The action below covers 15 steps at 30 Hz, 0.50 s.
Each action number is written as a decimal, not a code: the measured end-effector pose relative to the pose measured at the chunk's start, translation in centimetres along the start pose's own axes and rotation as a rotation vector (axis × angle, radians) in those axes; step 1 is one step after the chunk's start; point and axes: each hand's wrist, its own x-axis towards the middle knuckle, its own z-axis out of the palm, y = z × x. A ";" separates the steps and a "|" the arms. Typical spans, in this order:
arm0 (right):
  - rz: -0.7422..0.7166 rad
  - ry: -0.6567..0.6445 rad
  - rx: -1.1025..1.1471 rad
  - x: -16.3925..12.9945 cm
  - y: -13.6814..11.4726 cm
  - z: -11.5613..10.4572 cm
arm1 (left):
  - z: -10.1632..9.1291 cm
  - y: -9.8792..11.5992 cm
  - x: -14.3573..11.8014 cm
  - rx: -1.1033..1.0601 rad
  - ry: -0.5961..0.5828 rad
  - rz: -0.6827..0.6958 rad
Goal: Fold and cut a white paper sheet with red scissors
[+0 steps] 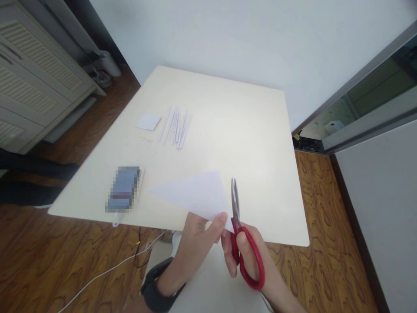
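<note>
The desk (247,130) fills most of my view, pale and square, its near edge just ahead of my hands. Over that near edge I hold a white paper triangle (195,193), the biggest thing in play: its long axis runs left to right, the sharp tip pointing left toward the blurred blue block (123,188), the broad end on the right. My left hand (195,239) comes up from below and pinches the paper's lower right corner, thumb and fingers (219,222) pressed together on the sheet. Just to the right of that pinch sit the red scissors (243,243) in my right hand (250,261), my fingers threaded through the red loops and curled tight around them. The blades (235,201) point straight away from me, upright in the view, and seem closed or very nearly so; they lie along the triangle's right edge, just beside it, so the paper lies directly left of the blades and my left hand is the nearer to it. Far back on the desk lie a row of thin paper strips (176,127) and a small white square (149,121), well apart from both hands.
</note>
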 end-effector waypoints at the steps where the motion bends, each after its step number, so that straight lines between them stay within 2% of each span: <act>1: -0.020 0.013 0.009 0.1 -0.1 -0.2 | -0.1 -0.2 0.0 -0.017 -0.026 -0.004; 6: -0.101 0.103 0.031 1.0 -0.8 -1.5 | -1.0 -0.9 -0.1 -0.049 -0.169 -0.006; 10: -0.114 0.169 0.074 1.5 -0.6 -2.1 | -1.2 -0.7 -0.6 0.013 -0.198 0.021; 15: -0.031 0.239 0.080 1.6 -0.3 -2.0 | -1.3 -0.1 -1.1 0.337 -0.304 0.093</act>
